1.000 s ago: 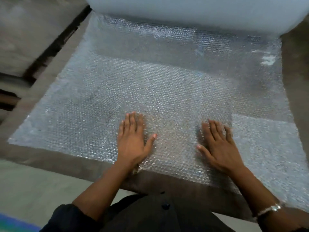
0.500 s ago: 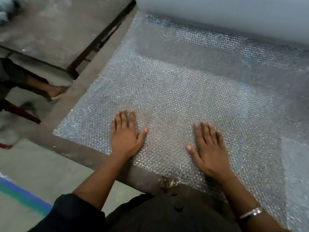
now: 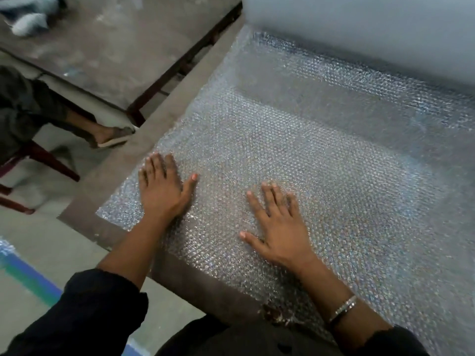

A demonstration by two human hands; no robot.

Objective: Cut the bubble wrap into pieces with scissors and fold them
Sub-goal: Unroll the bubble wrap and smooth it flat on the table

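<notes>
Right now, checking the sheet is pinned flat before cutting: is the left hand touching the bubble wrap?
Touching. The head view shows the left hand lying flat, fingers straight, palm down on the bubble wrap, no gap visible beneath it.

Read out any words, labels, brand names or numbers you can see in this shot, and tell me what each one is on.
None can be read. The bubble wrap, the roll, the table and the bracelet show no print; the floor stripe is plain colour.
</notes>
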